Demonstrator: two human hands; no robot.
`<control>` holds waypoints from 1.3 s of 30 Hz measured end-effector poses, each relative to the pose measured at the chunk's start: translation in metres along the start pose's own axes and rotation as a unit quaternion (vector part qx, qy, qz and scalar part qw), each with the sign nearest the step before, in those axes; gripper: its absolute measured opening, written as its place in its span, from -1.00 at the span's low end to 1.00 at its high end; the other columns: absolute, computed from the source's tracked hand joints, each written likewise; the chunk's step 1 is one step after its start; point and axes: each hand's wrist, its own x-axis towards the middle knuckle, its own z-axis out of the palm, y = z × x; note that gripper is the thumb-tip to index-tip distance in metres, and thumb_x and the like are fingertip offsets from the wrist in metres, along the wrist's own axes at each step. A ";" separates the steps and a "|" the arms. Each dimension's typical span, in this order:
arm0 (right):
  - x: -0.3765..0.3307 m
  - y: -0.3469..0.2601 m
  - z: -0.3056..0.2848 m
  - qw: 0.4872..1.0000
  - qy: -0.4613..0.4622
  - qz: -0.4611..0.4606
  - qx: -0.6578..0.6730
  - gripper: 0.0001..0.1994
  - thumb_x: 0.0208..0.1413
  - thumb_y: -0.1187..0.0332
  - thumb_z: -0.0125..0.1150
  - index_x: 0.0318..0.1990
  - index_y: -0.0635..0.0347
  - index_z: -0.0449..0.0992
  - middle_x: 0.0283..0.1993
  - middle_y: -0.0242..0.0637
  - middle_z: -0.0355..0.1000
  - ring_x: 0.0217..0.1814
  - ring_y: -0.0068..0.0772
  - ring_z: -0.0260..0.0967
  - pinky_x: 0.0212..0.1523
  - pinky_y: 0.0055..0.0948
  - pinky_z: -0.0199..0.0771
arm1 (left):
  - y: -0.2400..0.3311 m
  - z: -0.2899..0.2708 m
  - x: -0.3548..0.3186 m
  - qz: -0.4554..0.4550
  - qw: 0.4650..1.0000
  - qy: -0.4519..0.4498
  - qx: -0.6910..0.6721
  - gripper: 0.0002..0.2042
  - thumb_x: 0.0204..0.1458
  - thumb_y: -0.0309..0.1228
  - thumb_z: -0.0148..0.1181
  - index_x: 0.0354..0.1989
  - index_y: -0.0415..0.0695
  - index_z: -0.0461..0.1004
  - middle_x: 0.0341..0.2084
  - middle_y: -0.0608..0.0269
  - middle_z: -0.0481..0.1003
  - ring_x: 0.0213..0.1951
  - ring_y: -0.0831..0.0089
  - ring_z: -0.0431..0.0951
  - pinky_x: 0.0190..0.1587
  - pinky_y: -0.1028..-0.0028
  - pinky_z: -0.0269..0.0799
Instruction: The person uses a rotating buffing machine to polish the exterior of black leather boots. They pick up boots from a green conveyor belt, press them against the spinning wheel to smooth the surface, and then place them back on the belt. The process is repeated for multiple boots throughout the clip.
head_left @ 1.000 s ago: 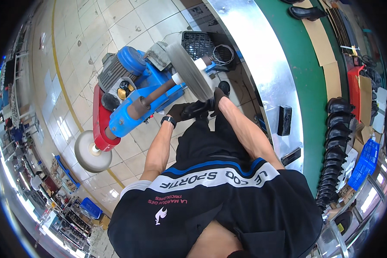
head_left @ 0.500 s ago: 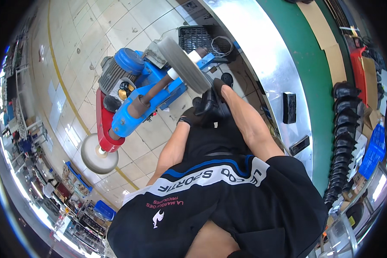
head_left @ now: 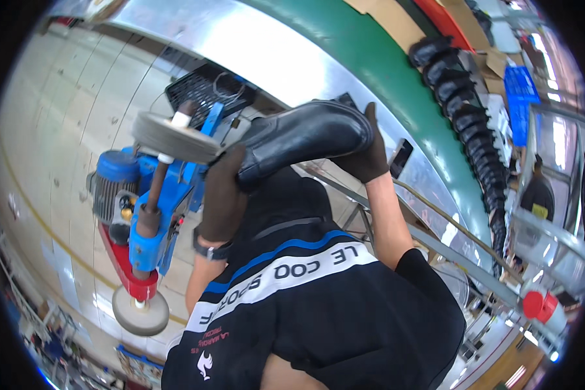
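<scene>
Head view. Both hands wear dark gloves and hold a black ankle boot [head_left: 303,140] raised at the upper centre of the frame, lying on its side with the toe toward the right. The left hand [head_left: 224,195] is closed around the boot's opening end, fingers curled up over the shaft, the forearm rising almost vertically from the lower centre with a dark wristwatch [head_left: 209,249] at the wrist. The right hand [head_left: 368,156] cups the toe end from the right, fingers wrapped over the front of the boot, its bare forearm running down and right to a black sleeve. The boot's left end lies just beside a grey buffing wheel [head_left: 175,137] mounted on the shaft of a blue polishing machine [head_left: 151,214] at left centre; whether they touch cannot be told. A second wheel [head_left: 140,311] sits at the shaft's lower end. A row of black boots [head_left: 468,104] lines the green conveyor belt [head_left: 370,71] at upper right.
</scene>
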 end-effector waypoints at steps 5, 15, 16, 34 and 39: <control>-0.053 -0.029 0.035 0.989 -0.042 -0.139 0.035 -0.01 0.10 -0.46 -0.34 0.40 0.29 -0.02 0.41 0.01 0.06 0.44 -0.02 0.05 0.40 0.07 -0.02 | 0.082 -0.039 0.064 0.141 0.977 -0.058 0.148 -0.57 -0.05 -0.65 0.03 0.08 -0.24 0.40 -0.34 -0.16 0.42 -0.27 -0.09 0.46 -0.24 0.15 0.33; -0.049 -0.060 0.028 0.907 0.106 -0.235 -0.333 -0.22 -0.13 0.44 0.34 0.32 0.35 0.14 0.17 0.00 0.30 0.08 -0.12 0.42 -0.06 -0.11 0.62 | 0.147 0.000 0.245 0.422 0.863 -0.150 0.232 -0.69 -0.10 -0.61 0.09 -0.11 -0.30 0.40 -0.42 -0.02 0.45 -0.28 0.00 0.50 -0.22 0.19 0.42; -0.035 -0.060 0.039 0.908 0.072 -0.229 -0.344 -0.21 -0.15 0.47 0.35 0.31 0.35 0.14 0.17 -0.01 0.30 0.09 -0.11 0.42 -0.04 -0.10 0.61 | 0.166 -0.018 0.246 0.418 0.843 -0.137 0.310 -0.69 -0.13 -0.58 0.15 -0.13 -0.28 0.41 -0.45 0.01 0.46 -0.28 0.03 0.51 -0.20 0.22 0.44; 0.116 -0.178 -0.016 0.910 -0.344 -0.160 0.166 -0.07 0.14 -0.31 -0.04 0.38 0.35 -0.03 0.42 0.01 0.04 0.45 -0.01 0.00 0.43 -0.08 -0.05 | 0.205 -0.005 0.373 0.266 0.882 -0.385 0.058 -0.81 0.10 -0.37 0.13 -0.25 -0.26 0.52 -0.52 0.02 0.49 -0.51 0.24 0.52 -0.38 0.36 0.43; 0.121 -0.184 -0.025 0.962 -0.206 -0.168 -0.057 -0.33 0.04 0.25 0.24 0.29 0.33 0.19 0.32 -0.01 0.22 0.37 -0.04 0.16 0.39 -0.04 0.10 | 0.131 -0.012 0.327 0.429 0.874 -0.199 0.115 -0.80 -0.08 -0.34 0.27 -0.24 -0.03 0.63 -0.12 0.20 0.56 -0.27 0.27 0.60 -0.22 0.37 0.56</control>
